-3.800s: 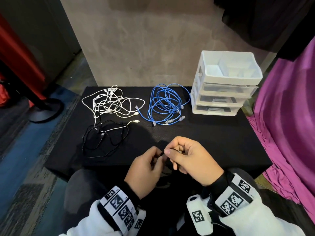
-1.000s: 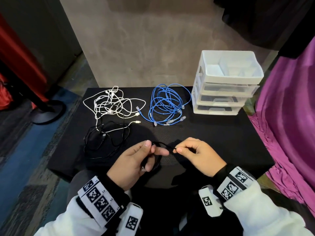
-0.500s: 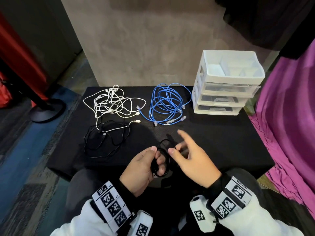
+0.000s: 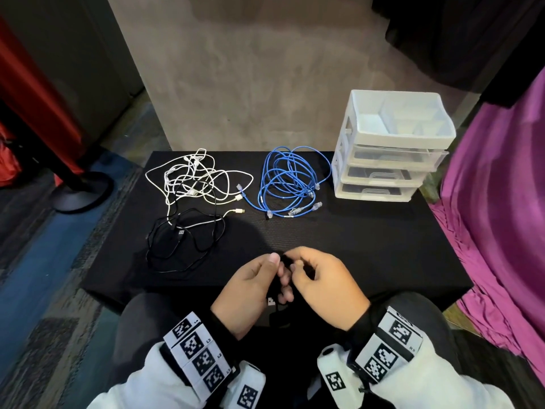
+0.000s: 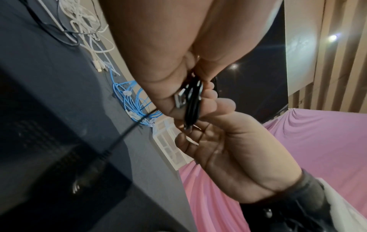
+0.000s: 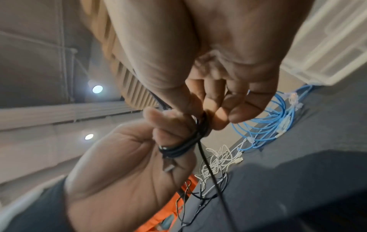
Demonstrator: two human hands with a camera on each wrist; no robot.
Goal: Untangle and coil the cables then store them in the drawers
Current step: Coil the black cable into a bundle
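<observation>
Head view: at the 6 o'clock edge of the black surface (image 4: 339,246), a person coils a black cable (image 6: 184,149), 1 of several to be stored. The left hand (image 4: 247,293) has the finished loops wound around its curled fingers (image 6: 168,133), a metal plug lying against the palm. The right hand (image 4: 321,287) pinches the coil's top between thumb and fingertips; a loose tail hangs below. Coiling looks nearly complete; next, the tail likely needs wrapping before the bundle goes to the drawers (image 4: 383,172) at 2 o'clock. White cables (image 4: 191,178) at 11 o'clock and blue cables (image 4: 286,184) at 12 o'clock lie untouched.
</observation>
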